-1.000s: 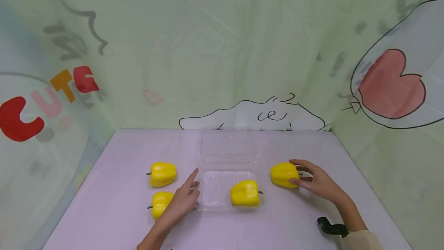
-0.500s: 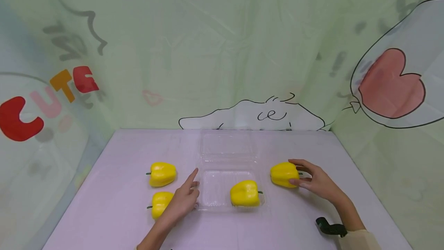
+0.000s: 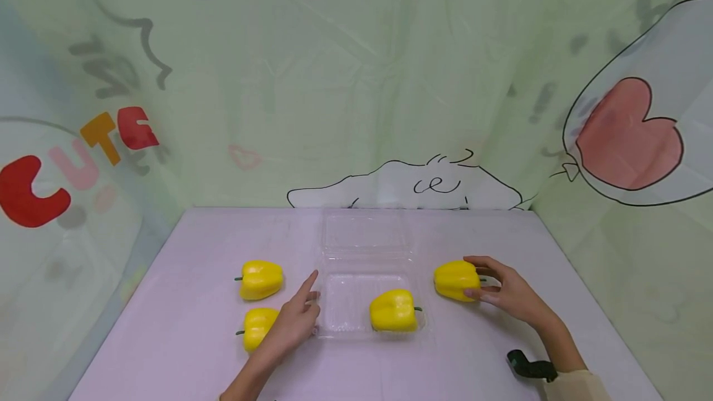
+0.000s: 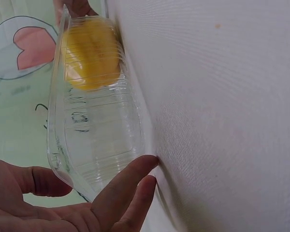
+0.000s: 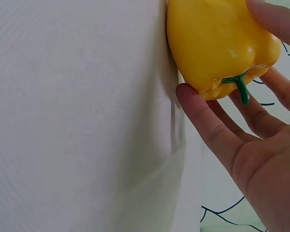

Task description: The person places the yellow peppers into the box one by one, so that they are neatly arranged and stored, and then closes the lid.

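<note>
Visibly glossy, a yellow pepper (image 3: 454, 281) right of the container (image 3: 346, 303) was gripped at its stem end by the right hand (image 3: 514, 293); left of the container, the left hand (image 3: 298, 319) was held relaxed.

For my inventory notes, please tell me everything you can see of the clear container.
The clear container looks like thin, glossy plastic with ribbed walls. It sits open on the table, its lid folded back on the far side. One yellow pepper lies inside, near the right end. The left hand is at its left side; contact is hard to tell.
</note>
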`<state>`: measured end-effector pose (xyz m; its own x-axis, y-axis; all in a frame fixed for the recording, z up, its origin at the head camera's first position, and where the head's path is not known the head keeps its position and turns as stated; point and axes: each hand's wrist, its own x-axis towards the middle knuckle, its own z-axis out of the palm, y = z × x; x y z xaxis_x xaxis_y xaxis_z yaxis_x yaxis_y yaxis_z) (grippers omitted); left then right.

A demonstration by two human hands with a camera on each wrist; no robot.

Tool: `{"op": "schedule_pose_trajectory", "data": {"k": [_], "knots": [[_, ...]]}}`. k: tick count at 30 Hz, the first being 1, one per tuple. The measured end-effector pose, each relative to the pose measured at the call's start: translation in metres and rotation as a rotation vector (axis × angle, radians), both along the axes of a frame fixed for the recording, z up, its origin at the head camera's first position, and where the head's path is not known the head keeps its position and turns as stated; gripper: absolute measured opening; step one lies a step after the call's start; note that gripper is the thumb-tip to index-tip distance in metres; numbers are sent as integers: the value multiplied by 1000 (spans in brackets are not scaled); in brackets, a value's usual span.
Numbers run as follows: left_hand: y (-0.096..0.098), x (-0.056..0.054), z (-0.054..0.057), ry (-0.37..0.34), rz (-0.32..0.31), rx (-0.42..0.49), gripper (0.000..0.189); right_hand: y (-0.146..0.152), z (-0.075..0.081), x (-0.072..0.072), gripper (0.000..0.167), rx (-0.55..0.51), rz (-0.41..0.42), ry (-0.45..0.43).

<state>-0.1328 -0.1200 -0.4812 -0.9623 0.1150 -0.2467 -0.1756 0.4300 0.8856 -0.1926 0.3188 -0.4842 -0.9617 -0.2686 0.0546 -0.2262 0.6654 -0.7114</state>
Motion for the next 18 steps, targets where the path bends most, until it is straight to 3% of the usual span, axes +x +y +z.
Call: {"op": "schedule_pose_trajectory", "data": {"k": [18], "knots": [[1, 1, 2, 0, 11, -8, 69, -1, 0, 1, 70, -4, -7, -14]]}}
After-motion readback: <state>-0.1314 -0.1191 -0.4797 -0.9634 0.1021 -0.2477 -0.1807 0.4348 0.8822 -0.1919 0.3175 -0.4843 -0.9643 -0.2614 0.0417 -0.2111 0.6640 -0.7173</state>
